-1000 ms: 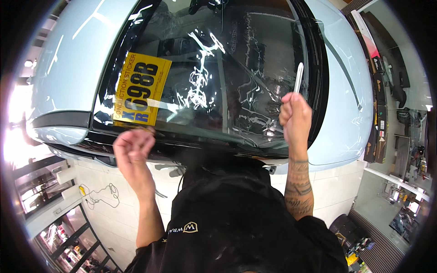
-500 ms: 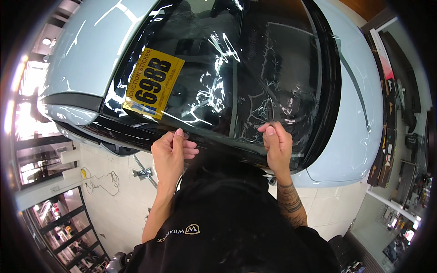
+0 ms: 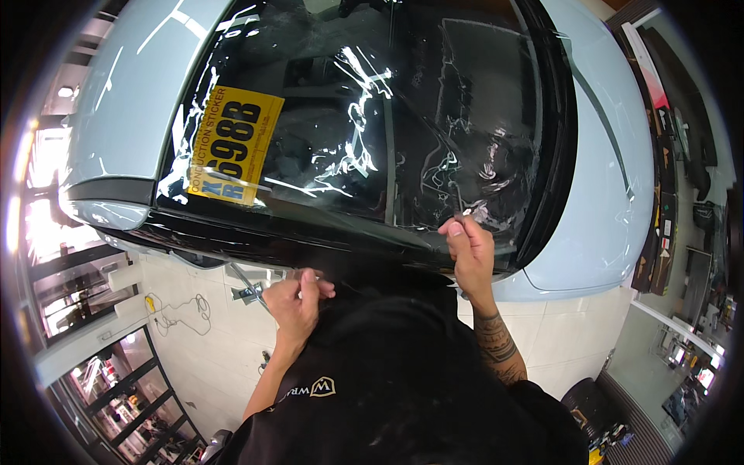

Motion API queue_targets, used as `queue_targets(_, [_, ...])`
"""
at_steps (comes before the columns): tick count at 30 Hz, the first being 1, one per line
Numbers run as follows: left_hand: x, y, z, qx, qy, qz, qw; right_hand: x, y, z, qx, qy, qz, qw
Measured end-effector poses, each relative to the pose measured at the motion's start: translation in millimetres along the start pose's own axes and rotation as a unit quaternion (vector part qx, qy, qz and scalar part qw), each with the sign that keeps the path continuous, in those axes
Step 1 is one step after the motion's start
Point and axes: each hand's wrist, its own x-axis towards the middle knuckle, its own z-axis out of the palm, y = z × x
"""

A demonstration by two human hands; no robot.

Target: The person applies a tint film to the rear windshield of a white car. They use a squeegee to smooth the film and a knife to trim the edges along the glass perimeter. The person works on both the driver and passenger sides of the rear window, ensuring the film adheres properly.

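Note:
My right hand point(image 3: 471, 252) is pinched round a thin, narrow strip or tool point(image 3: 458, 203) over the windshield point(image 3: 496, 93), near its lower edge in the picture. My left hand point(image 3: 298, 298) is curled just below the black trim point(image 3: 232, 226), its fingertips blurred; what they hold, if anything, I cannot make out. Clear film with wrinkles and bright reflections shows on the glass. A yellow sticker point(image 3: 256, 143) with large dark characters lies at the left part of the windshield.
Pale blue body panels point(image 3: 608, 217) flank the glass. A shelf of long dark boxes point(image 3: 659, 201) stands at the right. A cable point(image 3: 182, 314) lies on the tiled floor point(image 3: 201, 356) at lower left. Glass-paned frames point(image 3: 108, 395) line the left side, and dark equipment point(image 3: 581, 411) stands at lower right.
My left hand has moved down and to the right, away from the sticker. My right hand has moved left and down, and the strip in it looks darker and less shiny than a second ago.

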Motion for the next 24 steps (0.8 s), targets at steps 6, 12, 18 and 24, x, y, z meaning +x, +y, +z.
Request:
queue_targets(6, [-3.0, 1.2, -42.3, -0.021, -0.109, 0.136, 0.984, -19.2, 1.7, -4.4, -0.062, -0.002, -0.030, 0.998])
queue_targets(12, [55.4, 61.4, -99.5, -0.020, -0.279, 0.206, 0.938, -38.6, 40.6, -43.1, -0.048, 0.117, 0.030, 0.991])
queue_targets(18, [58.6, 77.9, -127.1, -0.217, -0.311, 0.278, 0.882, -54.6, 61.1, -82.0, -0.029, 0.258, 0.084, 0.962])
queue_targets(24, [94.4, 100.4, -206.3, -0.239, -0.599, 0.334, 0.687, -70.4, 81.8, -95.2, -0.013, 0.298, 0.094, 0.950])
